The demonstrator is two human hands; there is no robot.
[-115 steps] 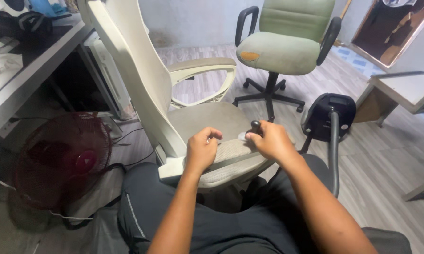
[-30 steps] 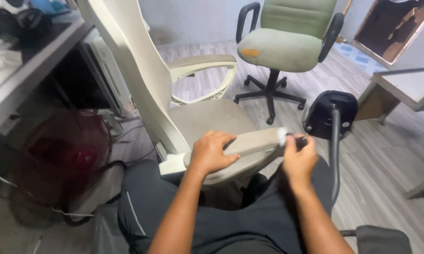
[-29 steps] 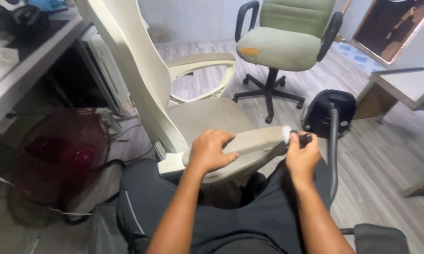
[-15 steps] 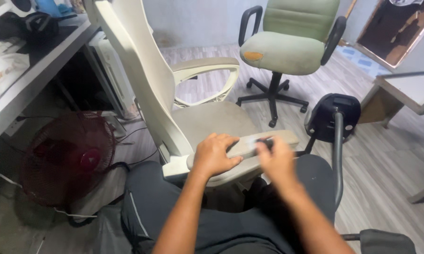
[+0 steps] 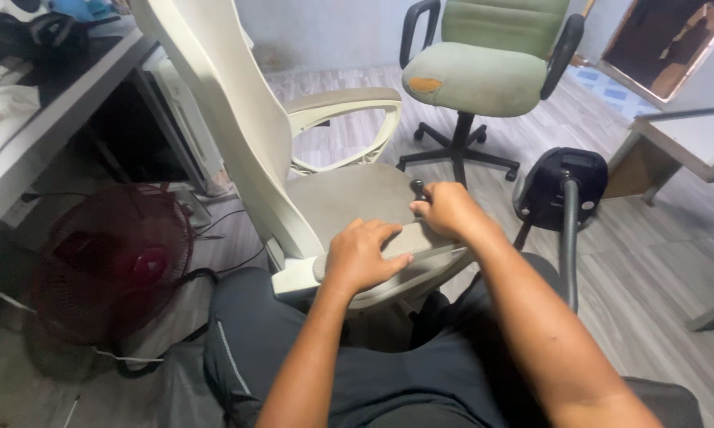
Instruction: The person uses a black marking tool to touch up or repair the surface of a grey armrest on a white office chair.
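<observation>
Office floor, armrest (image 5: 388, 265) lengthwise rightward

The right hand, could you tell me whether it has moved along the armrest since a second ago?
Yes. The right hand has moved from the armrest's front tip back toward the backrest, holding a small dark tool.

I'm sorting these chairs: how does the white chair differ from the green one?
The white chair has pale looped armrests; the green chair has black ones. Both hands rest on the white chair; the green stands untouched, with an orange patch on its seat. Both are armchairs.
</observation>
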